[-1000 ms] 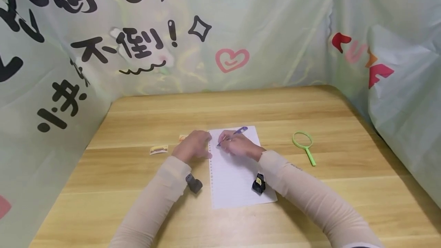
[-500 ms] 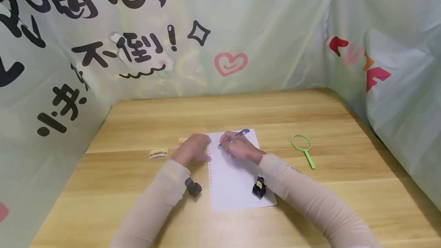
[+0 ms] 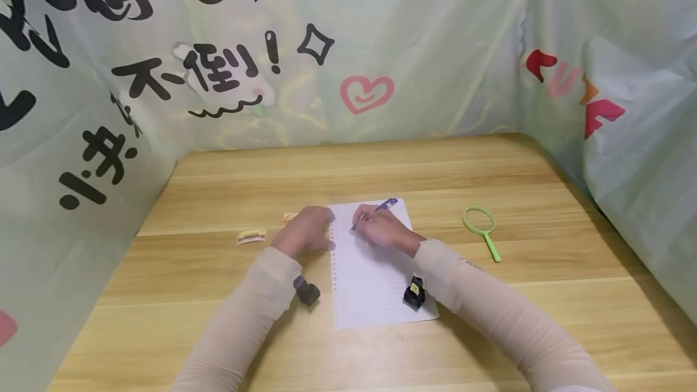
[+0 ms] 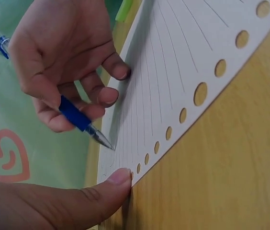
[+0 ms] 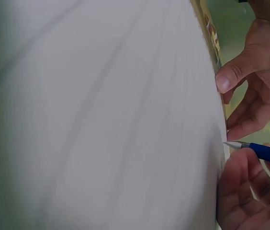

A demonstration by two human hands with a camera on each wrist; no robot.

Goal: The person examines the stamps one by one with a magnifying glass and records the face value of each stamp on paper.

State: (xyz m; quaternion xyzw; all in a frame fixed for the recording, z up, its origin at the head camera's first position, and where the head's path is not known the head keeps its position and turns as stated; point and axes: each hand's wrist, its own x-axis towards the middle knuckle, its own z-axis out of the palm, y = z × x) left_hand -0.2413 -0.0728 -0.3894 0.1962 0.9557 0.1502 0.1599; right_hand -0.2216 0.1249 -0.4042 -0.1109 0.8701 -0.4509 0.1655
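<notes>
A lined sheet of loose-leaf paper (image 3: 370, 298), punched with holes down its left side, lies on the table. My right hand (image 3: 385, 228) pinches a blue pen (image 4: 75, 114) near its tip, over the upper part of the sheet. In the left wrist view the pen's point meets the paper, and faint marks show close by. My left hand (image 3: 305, 230) rests at the sheet's left edge, fingers spread; its thumb (image 4: 118, 177) presses the paper beside the holes. The right wrist view shows the pen tip low against the page, between both hands.
A green magnifying glass (image 3: 480, 226) lies right of the sheet. To the left is a small printed card (image 3: 251, 236); another card (image 3: 288, 217) is partly hidden behind my left hand. Printed curtains (image 3: 435, 47) rise behind the wooden table (image 3: 218, 174).
My right hand and the pen have shifted slightly to the right over the paper. My left hand stays at the sheet's edge. The head view dipped and came back a little.
</notes>
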